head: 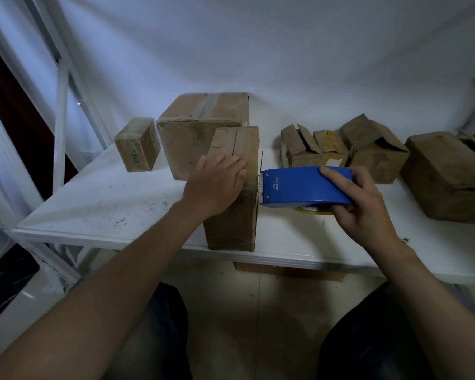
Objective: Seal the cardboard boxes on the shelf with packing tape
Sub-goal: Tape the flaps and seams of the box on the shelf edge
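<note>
A tall narrow cardboard box (237, 215) stands at the front edge of the white shelf (107, 204). My left hand (217, 185) lies flat on the box's near top edge, fingers straight. My right hand (365, 207) grips a blue tape dispenser (299, 186) just right of the box. The dispenser's toothed end touches the box's right upper corner, and a yellowish tape roll (313, 211) peeks out beneath it.
Behind stand a large taped box (200, 124) and a small box (137, 144) at the left. To the right sit two boxes with open flaps (310, 149) (373, 149) and a bigger box (447, 174). A white metal shelf frame (61, 105) rises at the left.
</note>
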{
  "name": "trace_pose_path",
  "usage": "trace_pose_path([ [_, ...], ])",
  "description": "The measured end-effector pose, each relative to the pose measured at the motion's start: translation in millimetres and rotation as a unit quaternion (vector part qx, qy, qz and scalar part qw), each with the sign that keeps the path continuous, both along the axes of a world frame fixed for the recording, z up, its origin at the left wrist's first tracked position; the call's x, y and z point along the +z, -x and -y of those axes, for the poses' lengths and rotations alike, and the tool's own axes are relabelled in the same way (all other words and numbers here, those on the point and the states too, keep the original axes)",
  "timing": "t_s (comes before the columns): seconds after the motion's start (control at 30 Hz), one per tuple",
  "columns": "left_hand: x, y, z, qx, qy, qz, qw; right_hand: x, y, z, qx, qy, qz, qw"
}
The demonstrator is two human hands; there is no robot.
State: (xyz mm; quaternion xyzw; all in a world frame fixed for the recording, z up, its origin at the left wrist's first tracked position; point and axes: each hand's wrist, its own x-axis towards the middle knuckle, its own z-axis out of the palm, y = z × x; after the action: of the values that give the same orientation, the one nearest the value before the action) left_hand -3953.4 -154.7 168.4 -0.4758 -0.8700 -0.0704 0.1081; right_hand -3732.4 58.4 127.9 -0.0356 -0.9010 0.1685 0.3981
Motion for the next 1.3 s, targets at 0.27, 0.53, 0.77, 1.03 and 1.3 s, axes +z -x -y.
trace_pose_path([
  [0.27, 0.6, -0.6, 1.0, 0.001, 0.002, 0.007, 1.000, 4.4, -7.3, -3.3, -0.016, 0.012, 0.007, 1.000],
  [0.53, 1.0, -0.6, 0.5, -0.005, -0.005, 0.010, 1.000, 6.3, -27.5, -7.4, -0.052, 0.055, 0.039, 0.996],
  [0.77, 1.5, -0.5, -1.6, 0.010, 0.008, 0.013, 1.000, 29.4, -13.3, 12.1, -0.123, 0.011, 0.133, 0.983],
  [1.03, 3.4, -2.8, -3.5, 0.022, 0.026, 0.022, 0.999, 55.7, 4.8, 38.6, -0.169, -0.005, 0.172, 0.970],
  [1.3, 3.7, -3.8, -4.6, 0.025, 0.030, 0.005, 0.999, 72.5, 20.3, 47.8, -0.202, -0.040, 0.213, 0.955],
])
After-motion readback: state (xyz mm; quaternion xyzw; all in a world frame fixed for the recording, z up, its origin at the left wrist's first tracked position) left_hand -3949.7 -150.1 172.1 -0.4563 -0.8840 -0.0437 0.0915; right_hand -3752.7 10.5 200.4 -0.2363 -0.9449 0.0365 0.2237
